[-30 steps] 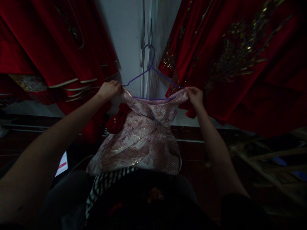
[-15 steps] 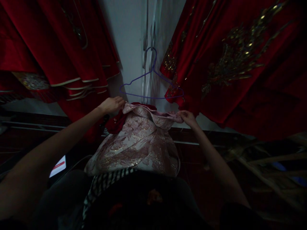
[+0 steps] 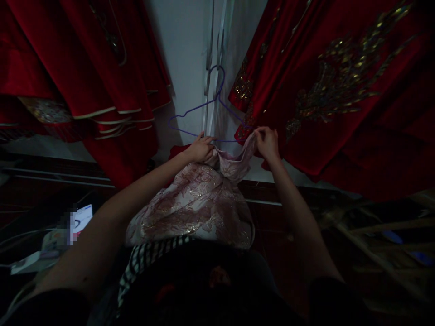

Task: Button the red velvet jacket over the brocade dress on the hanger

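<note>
A pale pink dress (image 3: 197,199) with a shiny floral brocade pattern lies over my lap, its upper edge lifted between both hands. My left hand (image 3: 201,149) is closed on that edge near the middle, under the bottom bar of a purple hanger (image 3: 193,108). Higher up on the right, my right hand (image 3: 267,141) pinches the other end of the edge, close to the hanger's right corner. The hanger hangs by its hook and carries nothing. Whether my left fingers touch its bar I cannot tell.
Red garments with cream trim (image 3: 112,90) hang on the left, and a red garment with gold sequins (image 3: 340,90) on the right. A lit screen (image 3: 81,219) glows at lower left. Wooden bars (image 3: 384,226) stand at lower right in dim light.
My left hand has moved right along the dress edge toward the middle. My right hand has risen, lifting its end toward the hanger. The hands are closer together.
</note>
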`<state>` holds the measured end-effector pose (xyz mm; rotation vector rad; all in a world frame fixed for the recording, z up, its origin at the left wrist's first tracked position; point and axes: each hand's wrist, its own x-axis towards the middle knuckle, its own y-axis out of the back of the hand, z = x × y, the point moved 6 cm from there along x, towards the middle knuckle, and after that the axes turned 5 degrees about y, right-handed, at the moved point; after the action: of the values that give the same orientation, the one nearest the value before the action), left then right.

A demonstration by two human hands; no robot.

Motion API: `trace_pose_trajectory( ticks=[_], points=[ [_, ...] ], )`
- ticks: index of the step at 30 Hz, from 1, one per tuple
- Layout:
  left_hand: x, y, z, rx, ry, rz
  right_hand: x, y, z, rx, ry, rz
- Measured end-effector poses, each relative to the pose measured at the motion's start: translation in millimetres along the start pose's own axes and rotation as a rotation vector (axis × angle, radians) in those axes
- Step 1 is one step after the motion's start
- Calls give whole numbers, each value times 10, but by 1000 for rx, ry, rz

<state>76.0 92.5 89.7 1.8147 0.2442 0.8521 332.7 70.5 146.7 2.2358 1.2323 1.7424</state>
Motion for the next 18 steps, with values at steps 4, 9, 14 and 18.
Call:
trace_pose_trajectory(
  ticks=[4, 9, 14, 18],
  points=[
    [-170, 122, 51, -37, 15, 13, -16, 144, 608, -26, -139, 50],
    [-291, 324, 133, -26, 17, 41, -76, 238, 850, -92, -132, 53],
    [-281, 297, 135, -33, 18, 38, -69, 262, 740, -21, -154, 93],
    [-224, 220, 125, -84, 6, 11, -8, 218, 443, 28, -107, 68]
  ],
)
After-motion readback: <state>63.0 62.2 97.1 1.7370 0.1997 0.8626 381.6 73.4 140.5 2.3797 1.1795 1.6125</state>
